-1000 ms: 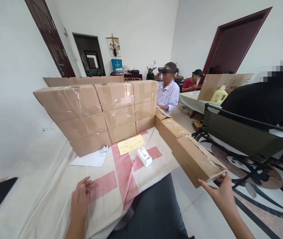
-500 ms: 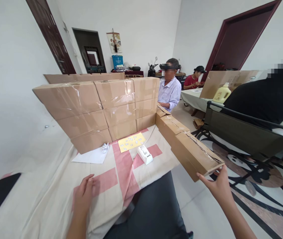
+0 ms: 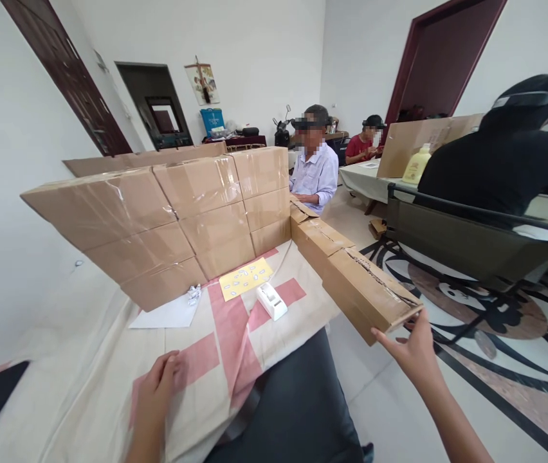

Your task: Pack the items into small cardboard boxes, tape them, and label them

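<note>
My right hand (image 3: 413, 344) grips the near end of a long cardboard box (image 3: 365, 289), thumb on the lower left corner and fingers at the right edge. This box is the nearest of a row along the table's right side. My left hand (image 3: 157, 382) rests on the checked cloth (image 3: 197, 360), its fingers loosely curled together with nothing visible in them. Ahead of it lie a white tape dispenser (image 3: 272, 302), a yellow sheet with small white pieces (image 3: 245, 280), a white paper (image 3: 165, 315) and a crumpled silvery-white clump (image 3: 194, 294).
A wall of taped cardboard boxes (image 3: 211, 202) stands across the table's far side. Beyond it sits a person in a light shirt (image 3: 315, 170). To the right, a person in black (image 3: 500, 154) sits in a dark chair (image 3: 471, 238), near a yellow jug (image 3: 417, 165).
The camera view has turned slightly right, so most things sit further left. The person in black has moved more upright. My right hand keeps its grip on the box; my left stays on the cloth.
</note>
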Demonstrator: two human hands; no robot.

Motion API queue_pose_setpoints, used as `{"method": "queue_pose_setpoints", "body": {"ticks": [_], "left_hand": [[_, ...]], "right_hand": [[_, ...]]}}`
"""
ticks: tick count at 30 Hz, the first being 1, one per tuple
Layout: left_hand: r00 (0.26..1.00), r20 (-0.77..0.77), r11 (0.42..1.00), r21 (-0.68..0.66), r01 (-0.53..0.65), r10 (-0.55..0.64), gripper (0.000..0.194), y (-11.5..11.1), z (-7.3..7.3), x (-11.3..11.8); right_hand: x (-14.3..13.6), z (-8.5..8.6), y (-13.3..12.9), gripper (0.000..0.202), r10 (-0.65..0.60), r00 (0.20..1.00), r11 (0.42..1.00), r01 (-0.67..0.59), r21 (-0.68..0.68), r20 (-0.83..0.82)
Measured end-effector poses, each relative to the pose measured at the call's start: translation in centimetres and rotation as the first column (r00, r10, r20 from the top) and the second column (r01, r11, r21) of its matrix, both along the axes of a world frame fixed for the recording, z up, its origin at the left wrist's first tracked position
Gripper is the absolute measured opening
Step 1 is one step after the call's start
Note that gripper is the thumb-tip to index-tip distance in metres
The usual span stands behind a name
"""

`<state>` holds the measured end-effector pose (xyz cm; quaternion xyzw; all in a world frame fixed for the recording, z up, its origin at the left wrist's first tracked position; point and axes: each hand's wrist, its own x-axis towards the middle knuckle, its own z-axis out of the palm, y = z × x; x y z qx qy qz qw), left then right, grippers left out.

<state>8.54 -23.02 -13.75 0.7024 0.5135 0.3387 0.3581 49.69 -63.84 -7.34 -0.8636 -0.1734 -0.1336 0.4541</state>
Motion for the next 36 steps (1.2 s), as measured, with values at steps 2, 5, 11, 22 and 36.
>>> {"method": "queue_pose_setpoints", "body": {"ticks": [2,5,11,22,36], "left_hand": [[1.0,-0.013,1.0,0.005,0.003,-0.003,0.054,0.0,0.0,0.0],[1.0,-0.025,1.0,0.007,0.009,-0.009,0.055,0.0,0.1,0.1],[0.999,-0.032,1.0,-0.014,0.026,-0.027,0.055,0.0,0.1,0.1],[0.998,-0.023,0.998,-0.039,0.049,-0.05,0.057,-0.7,1.0,0.4],[0.994,-0.084,0.995,-0.076,0.057,-0.063,0.056,-1.3,1.8,0.7]], "right_hand": [[0.2,0.1,-0.2,0.119,0.026,0.998,1.0,-0.026,0.007,-0.055],[0.1,0.9,-0.2,0.12,0.055,0.993,0.998,-0.051,0.038,-0.103],[-1.9,2.0,-0.6,0.12,0.034,0.998,0.996,-0.029,0.083,-0.058],[-4.9,0.8,-1.8,0.14,0.019,0.998,1.0,-0.018,0.023,-0.064],[-5.1,0.5,10.4,0.128,0.219,0.976,0.954,-0.218,0.205,0.021]]}}
